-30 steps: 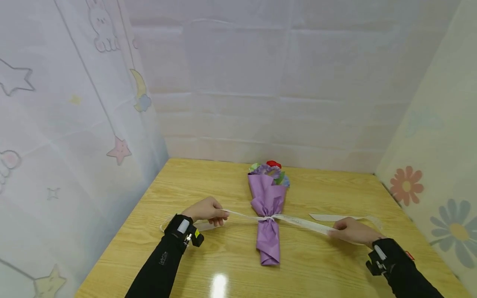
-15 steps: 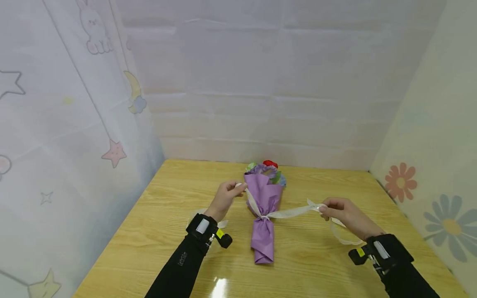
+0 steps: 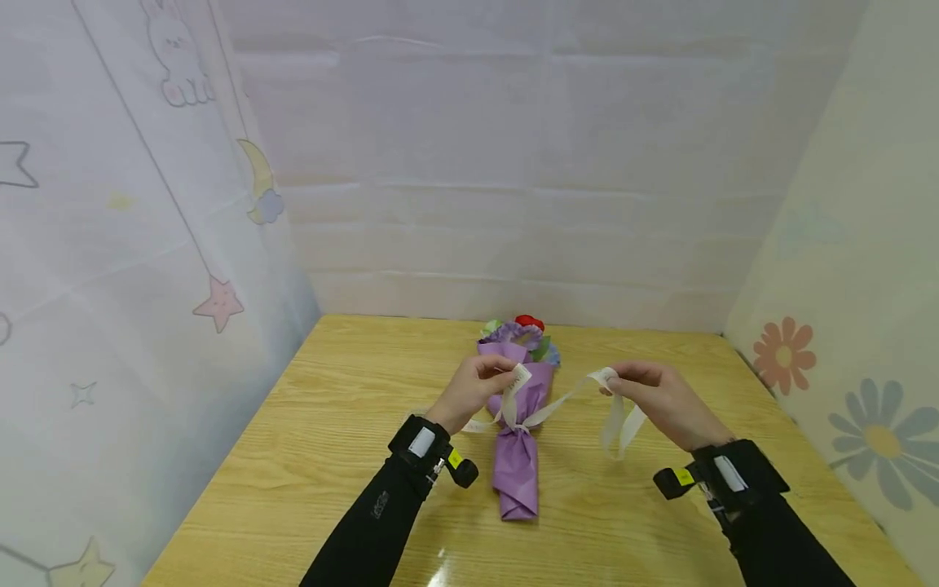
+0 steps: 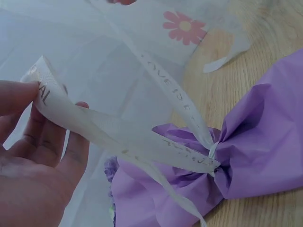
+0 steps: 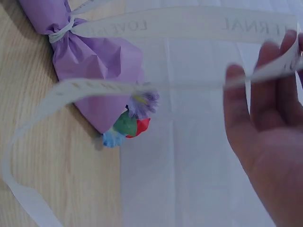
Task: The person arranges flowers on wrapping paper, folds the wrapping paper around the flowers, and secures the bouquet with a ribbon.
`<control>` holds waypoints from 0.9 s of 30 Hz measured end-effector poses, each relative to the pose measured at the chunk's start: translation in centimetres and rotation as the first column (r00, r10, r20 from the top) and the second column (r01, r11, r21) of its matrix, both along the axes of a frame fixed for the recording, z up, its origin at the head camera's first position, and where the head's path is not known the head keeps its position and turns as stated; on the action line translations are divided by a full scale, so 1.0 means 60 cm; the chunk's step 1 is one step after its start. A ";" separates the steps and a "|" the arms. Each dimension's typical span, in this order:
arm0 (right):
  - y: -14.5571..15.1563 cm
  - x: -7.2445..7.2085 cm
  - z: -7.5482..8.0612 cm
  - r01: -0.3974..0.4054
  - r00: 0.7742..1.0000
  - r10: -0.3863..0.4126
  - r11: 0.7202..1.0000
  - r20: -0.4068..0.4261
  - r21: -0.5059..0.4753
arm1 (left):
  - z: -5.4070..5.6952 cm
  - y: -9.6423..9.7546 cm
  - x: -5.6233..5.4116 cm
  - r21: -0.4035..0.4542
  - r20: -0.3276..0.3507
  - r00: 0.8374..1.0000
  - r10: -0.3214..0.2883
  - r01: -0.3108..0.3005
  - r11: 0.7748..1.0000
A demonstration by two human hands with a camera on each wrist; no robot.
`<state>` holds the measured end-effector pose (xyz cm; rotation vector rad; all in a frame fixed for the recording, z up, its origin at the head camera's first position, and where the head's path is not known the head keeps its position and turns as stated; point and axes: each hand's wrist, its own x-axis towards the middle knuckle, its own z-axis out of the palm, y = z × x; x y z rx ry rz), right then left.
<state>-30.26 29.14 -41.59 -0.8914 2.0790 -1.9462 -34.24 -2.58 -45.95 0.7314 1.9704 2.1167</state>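
A bouquet wrapped in purple paper (image 3: 517,477) lies on the table, its red, purple, blue and green flowers (image 3: 530,323) at the far end. White printed ribbon (image 4: 175,92) is tied around its narrow middle, with two long tails. My left hand (image 3: 473,390) pinches one tail between thumb and fingers just above the wrapping, a folded loop standing up at the fingertips. To the right, my right hand (image 3: 663,399) pinches the other tail, which bends over the fingers and hangs down. In the right wrist view the ribbon (image 5: 189,23) stretches from the knot to that hand.
The wooden table (image 3: 352,489) extends around the bouquet. A pale cloth backdrop (image 3: 440,163) rises behind it, with printed cloths at the left (image 3: 147,326) and right (image 3: 844,285).
Both hands have lifted and come inward, nearer each other above the bouquet. The tails, earlier pulled out sideways, now rise slackly; a folded loop shows at the left fingertips.
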 end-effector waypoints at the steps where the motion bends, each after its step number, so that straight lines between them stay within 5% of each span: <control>1: -0.007 -0.003 0.002 0.064 0.998 -0.063 0.997 -0.008 0.037 | -0.001 -0.002 0.001 -0.003 -0.011 1.000 0.006 -0.006 1.000; 6: -0.049 -0.032 0.011 0.339 0.941 -0.328 0.916 -0.086 0.216 | -0.010 -0.011 0.011 -0.013 -0.037 0.999 0.022 -0.022 1.000; 10: -0.092 -0.074 0.012 0.408 0.913 -0.385 0.881 -0.139 0.241 | -0.018 -0.016 0.022 -0.021 -0.036 0.999 0.012 -0.013 1.000; 14: -0.132 -0.103 0.005 0.380 0.924 -0.353 0.891 -0.146 0.248 | -0.029 0.001 0.032 -0.041 -0.046 0.999 -0.015 0.013 0.999; 18: -0.158 -0.110 -0.010 0.174 0.983 -0.136 0.909 -0.124 0.379 | -0.043 0.030 0.036 -0.046 -0.058 0.998 0.004 -0.006 0.999; 21: -0.160 -0.103 -0.023 0.065 0.993 -0.010 0.887 -0.121 0.458 | -0.054 0.050 0.033 -0.024 -0.042 0.998 0.045 -0.047 0.999; 27: -0.134 -0.081 -0.022 0.104 0.990 -0.043 0.865 -0.134 0.492 | -0.062 0.065 0.018 0.015 0.008 0.992 0.123 -0.123 0.992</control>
